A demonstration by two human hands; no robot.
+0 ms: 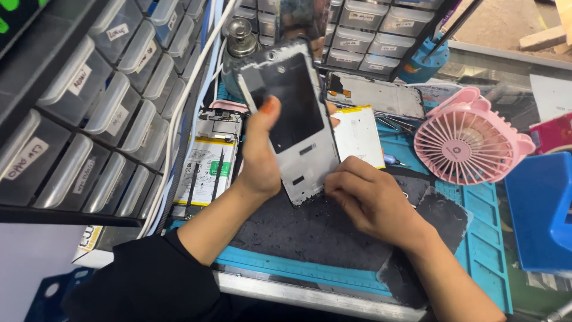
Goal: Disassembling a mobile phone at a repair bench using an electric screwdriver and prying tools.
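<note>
Two bare hands and forearms are seen from above. The left hand [260, 156] is marked by an orange-painted thumbnail, the only nail colour that can be made out. The left arm is covered from about the elbow by a black sleeve [146, 280] of plain, soft-looking cloth, pushed up so that the forearm is left uncovered. The right hand [368, 200] and its forearm are bare to the picture's edge. No rings, watch or gloves are seen.
</note>
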